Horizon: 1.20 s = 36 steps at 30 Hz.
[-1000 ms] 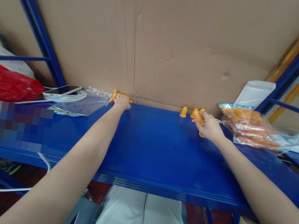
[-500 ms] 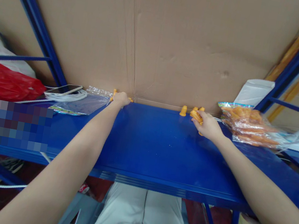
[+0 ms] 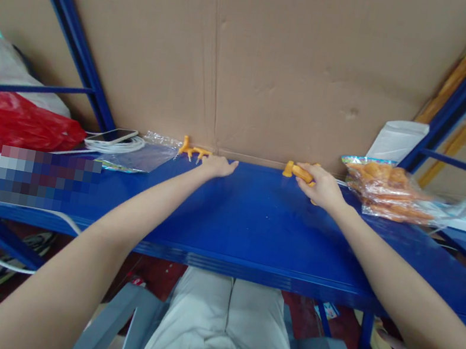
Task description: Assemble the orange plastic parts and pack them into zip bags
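My left hand [image 3: 218, 166] is just above or on the blue shelf near the back, its visible fingers stretched to the right and nothing seen in them. Beside it on the left lie yellow branched plastic pieces [image 3: 194, 151] against the cardboard. My right hand [image 3: 323, 187] has its fingers closed around a rounded yellow plastic piece [image 3: 303, 174]. Close to that piece's left end stands a small yellow cup-shaped piece [image 3: 288, 169]; whether the two touch I cannot tell. Under my right fingers another bit of yellow shows, mostly hidden.
On the right lies a clear bag of orange pieces [image 3: 385, 192], with a white packet [image 3: 399, 140] behind. A flat clear bag [image 3: 150, 155], a coiled white cable [image 3: 116, 145] and a red plastic bag [image 3: 16, 127] are leftward. Blue posts [image 3: 75, 32] and cardboard [image 3: 286, 75] bound the shelf.
My left hand has come off the branched yellow pieces and moved right, uncovering them. My right hand has shifted slightly, bringing its yellow piece nearer the cup-shaped one.
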Available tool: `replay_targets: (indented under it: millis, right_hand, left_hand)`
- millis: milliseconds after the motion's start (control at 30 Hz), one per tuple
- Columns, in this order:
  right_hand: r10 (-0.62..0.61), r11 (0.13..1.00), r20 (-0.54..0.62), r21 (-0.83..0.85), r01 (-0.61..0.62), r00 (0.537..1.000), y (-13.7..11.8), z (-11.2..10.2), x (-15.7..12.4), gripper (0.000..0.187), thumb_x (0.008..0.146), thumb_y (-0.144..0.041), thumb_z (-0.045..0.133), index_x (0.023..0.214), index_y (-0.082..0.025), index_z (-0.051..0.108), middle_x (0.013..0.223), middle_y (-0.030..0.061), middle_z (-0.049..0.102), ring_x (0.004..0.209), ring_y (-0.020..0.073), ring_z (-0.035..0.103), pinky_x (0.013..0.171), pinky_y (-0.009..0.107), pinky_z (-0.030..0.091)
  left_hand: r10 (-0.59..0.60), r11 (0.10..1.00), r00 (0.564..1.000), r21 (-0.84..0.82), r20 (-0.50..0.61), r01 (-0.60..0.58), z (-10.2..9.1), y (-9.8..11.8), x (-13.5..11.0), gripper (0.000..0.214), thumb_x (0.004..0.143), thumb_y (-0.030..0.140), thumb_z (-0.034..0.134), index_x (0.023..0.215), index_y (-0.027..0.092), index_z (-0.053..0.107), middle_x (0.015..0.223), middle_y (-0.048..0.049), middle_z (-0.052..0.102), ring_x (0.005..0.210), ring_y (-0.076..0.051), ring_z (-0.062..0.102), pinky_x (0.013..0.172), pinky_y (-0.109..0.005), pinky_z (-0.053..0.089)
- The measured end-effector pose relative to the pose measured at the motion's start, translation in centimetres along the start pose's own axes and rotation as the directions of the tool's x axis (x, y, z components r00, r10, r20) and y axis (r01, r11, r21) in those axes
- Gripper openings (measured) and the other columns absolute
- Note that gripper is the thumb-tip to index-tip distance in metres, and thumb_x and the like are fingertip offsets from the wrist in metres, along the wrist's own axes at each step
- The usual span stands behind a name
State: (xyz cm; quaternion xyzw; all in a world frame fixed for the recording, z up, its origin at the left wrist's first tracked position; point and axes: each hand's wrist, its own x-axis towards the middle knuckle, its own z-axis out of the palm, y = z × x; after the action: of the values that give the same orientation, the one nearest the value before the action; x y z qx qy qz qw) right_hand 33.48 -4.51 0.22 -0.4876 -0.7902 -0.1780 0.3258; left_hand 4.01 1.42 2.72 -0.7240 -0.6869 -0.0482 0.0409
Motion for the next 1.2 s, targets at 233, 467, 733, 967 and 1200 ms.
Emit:
replay_targets:
  millis: [233,467,733,967,1200]
  right_hand:
    - [-0.065,0.991,-0.011,0.121,0.066,0.998,-1.9,-0.4,2.1,0.039,0.087,-0.030,0.050,0.123,-0.018,0.059,0.118,0.0137,0.066,0.108,0.0285,0.063,0.096,0.048,0.049]
    - [0.046,0.978,-0.053,0.208,-0.034,0.998,-3.8,1.0,4.2,0.032,0.082,-0.027,0.053,0.112,-0.015,0.055,0.106,0.0153,0.065,0.094,0.0277,0.062,0.084,0.043,0.049]
    - [-0.128,0.956,0.094,0.277,0.097,0.987,-4.3,2.4,1.8,0.024,0.082,-0.023,0.059,0.104,-0.017,0.064,0.108,0.0131,0.065,0.101,0.0277,0.062,0.088,0.046,0.049]
    - [-0.033,0.968,0.142,0.253,-0.004,0.989,-3.2,2.3,1.9,0.033,0.083,-0.021,0.061,0.115,-0.018,0.066,0.116,0.0133,0.068,0.107,0.0286,0.064,0.092,0.048,0.050]
    - [0.122,0.976,0.233,0.151,-0.160,0.965,-2.4,2.5,1.6,0.035,0.081,-0.029,0.067,0.112,-0.014,0.064,0.103,0.0143,0.071,0.092,0.0291,0.068,0.082,0.044,0.052]
  left_hand:
    - [0.105,0.988,0.986,-0.126,0.130,-0.089,-0.7,2.9,-2.2,0.050,0.096,0.037,0.034,0.126,0.012,0.065,0.137,-0.0186,0.058,0.129,-0.035,0.051,0.104,-0.047,0.039]
    - [0.014,0.983,0.999,-0.183,-0.049,-0.022,0.3,0.6,-2.2,0.052,0.086,0.022,0.051,0.138,0.027,0.056,0.142,-0.0142,0.053,0.133,-0.037,0.045,0.105,-0.051,0.039]
    - [0.194,0.943,0.979,-0.263,-0.066,-0.205,2.1,-1.5,-1.3,0.026,0.083,0.019,0.063,0.105,0.014,0.075,0.110,-0.0153,0.072,0.106,-0.028,0.065,0.092,-0.035,0.048]
    - [0.180,0.842,0.982,-0.508,-0.057,-0.184,1.6,-0.5,-1.8,0.012,0.075,0.016,0.072,0.086,0.016,0.073,0.062,-0.0008,0.065,0.062,-0.015,0.063,0.066,-0.026,0.048]
    - [0.114,0.759,0.990,-0.635,-0.083,-0.141,1.4,0.0,-2.1,0.016,0.072,0.011,0.076,0.080,0.015,0.063,0.055,0.0056,0.056,0.052,-0.009,0.055,0.057,-0.021,0.044]
